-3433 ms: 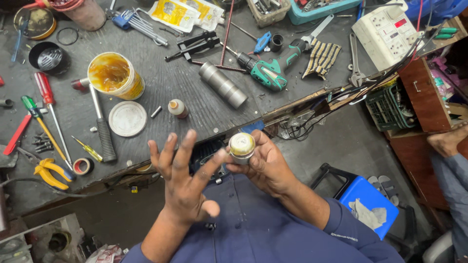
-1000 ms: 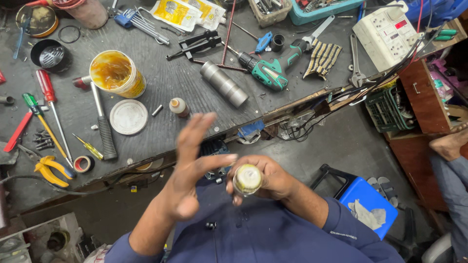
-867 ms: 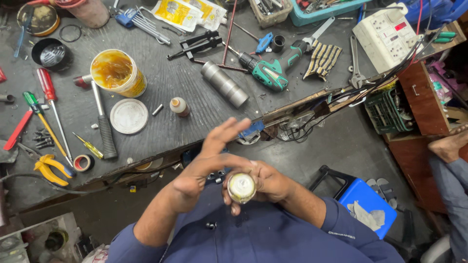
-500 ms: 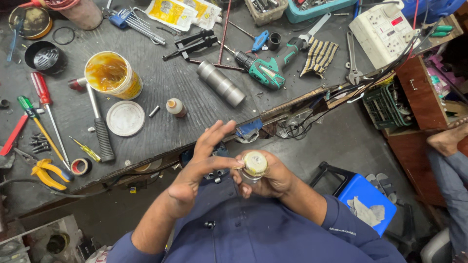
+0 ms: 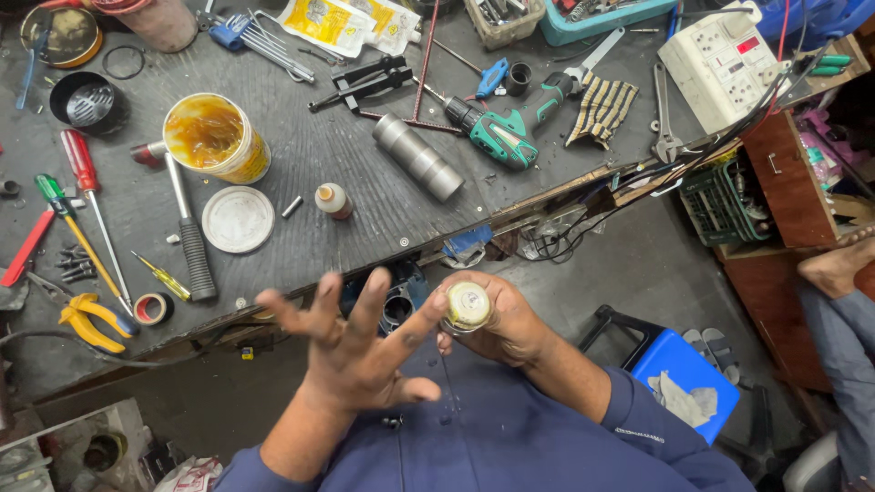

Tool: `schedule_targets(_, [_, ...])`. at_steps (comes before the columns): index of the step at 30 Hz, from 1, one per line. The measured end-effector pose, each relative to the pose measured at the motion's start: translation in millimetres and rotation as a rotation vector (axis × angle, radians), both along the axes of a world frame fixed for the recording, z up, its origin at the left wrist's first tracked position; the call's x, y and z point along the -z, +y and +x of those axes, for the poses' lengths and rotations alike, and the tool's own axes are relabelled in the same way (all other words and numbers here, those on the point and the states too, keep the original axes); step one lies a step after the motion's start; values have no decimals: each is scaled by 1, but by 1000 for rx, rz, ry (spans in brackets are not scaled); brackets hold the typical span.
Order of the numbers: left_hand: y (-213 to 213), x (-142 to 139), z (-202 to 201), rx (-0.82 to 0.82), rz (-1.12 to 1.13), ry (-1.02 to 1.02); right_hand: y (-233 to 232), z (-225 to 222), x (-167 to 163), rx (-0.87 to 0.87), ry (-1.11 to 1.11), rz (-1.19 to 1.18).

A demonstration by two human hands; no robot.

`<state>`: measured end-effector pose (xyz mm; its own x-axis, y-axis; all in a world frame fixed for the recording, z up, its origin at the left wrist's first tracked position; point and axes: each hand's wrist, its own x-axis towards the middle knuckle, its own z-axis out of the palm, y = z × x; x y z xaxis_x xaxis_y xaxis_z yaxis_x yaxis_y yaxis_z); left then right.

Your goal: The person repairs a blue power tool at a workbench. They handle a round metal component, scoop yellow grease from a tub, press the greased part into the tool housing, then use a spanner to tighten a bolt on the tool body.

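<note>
pale yellow, round and greasy-looking on its upturned face, a small cylindrical part (image 5: pixel 468 305) gripped in the right hand (image 5: pixel 497 319), fingers wrapped tight around its sides, just below the bench edge and above the blue shirt. left hand (image 5: pixel 360 351) empty, fingers spread wide apart, one fingertip just beside the part's rim. on the grey bench (image 5: pixel 365 182) well apart: open tub of amber grease (image 5: pixel 214 137), its white lid (image 5: pixel 237 219), a hammer (image 5: pixel 187 228), a steel cylinder (image 5: pixel 417 157), a green cordless drill (image 5: pixel 506 128).
</note>
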<state>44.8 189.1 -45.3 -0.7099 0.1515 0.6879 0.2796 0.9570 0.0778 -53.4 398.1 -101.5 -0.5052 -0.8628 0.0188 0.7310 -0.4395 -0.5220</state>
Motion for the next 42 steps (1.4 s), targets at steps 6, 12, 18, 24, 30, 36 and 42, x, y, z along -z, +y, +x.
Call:
schedule_targets(6, [-8, -3, 2, -144, -135, 144, -2, 0, 3, -16, 22, 8])
schedule_targets(12, [-18, -17, -3, -11, -328, 127, -3, 1, 1, -19, 4, 52])
schedule_targets(18, [-35, -41, -11, 90, -307, 228, -5, -1, 0, 51, 47, 1])
schedule_targets(24, [-15, -42, -20, 367, 607, -471, -5, -4, 2, 57, 65, 26])
schedule_targets(30, [7, -19, -18, 383, 801, -498, -11, -6, 6, 223, 91, 46])
schedule_targets(36, [2, -2, -10, 100, 292, -358, -17, -12, 2, 483, 459, 188])
schedule_targets(42, [3, 15, -13, 115, 333, -358, -21, -1, -7, 630, 625, 262])
